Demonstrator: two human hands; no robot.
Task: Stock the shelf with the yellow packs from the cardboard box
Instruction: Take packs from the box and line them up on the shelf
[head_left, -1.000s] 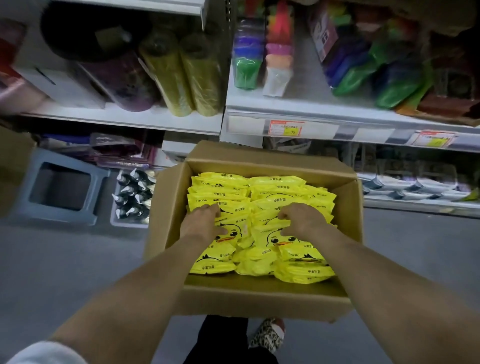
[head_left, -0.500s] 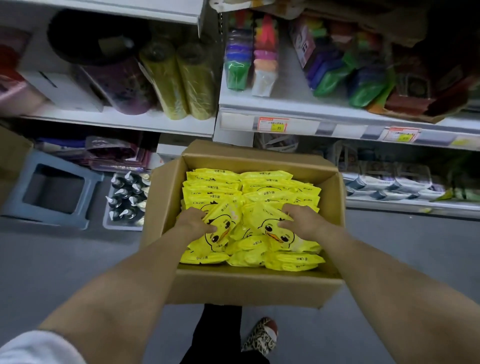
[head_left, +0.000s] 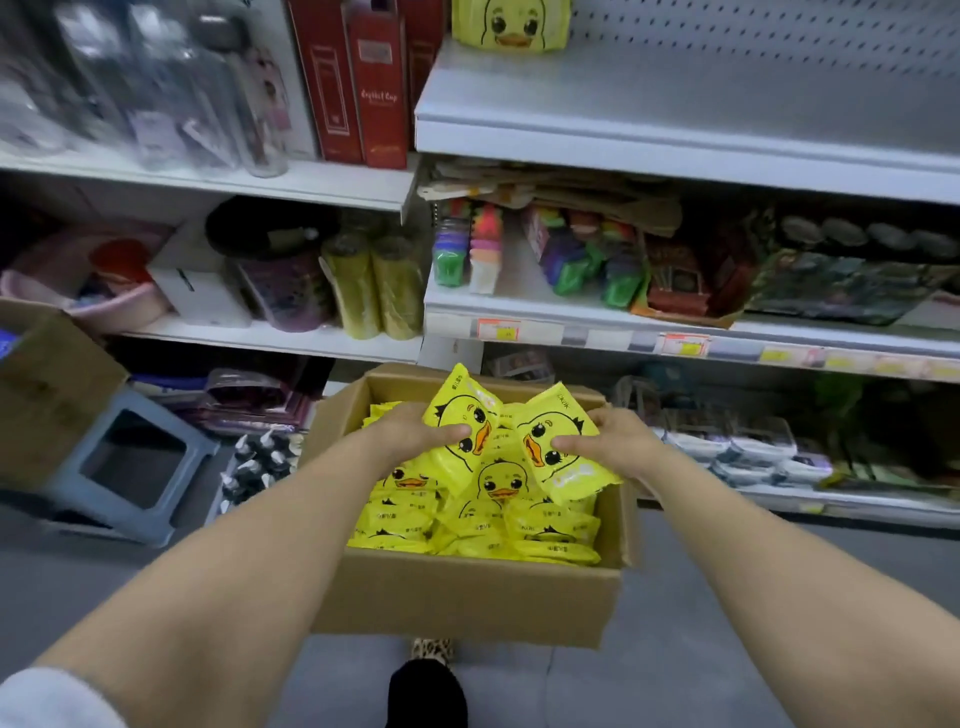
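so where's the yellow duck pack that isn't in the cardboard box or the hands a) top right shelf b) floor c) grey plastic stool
a: a yellow duck-faced pack sits on the grey metal top shelf on the right.

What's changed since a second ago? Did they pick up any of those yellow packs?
Yes. The hands were buried among the packs; now the left hand grips one yellow pack and the right hand a second pack, both raised and tilted above the rest. The view has tipped up, showing a higher shelf. The cardboard box stayed put, still nearly full.
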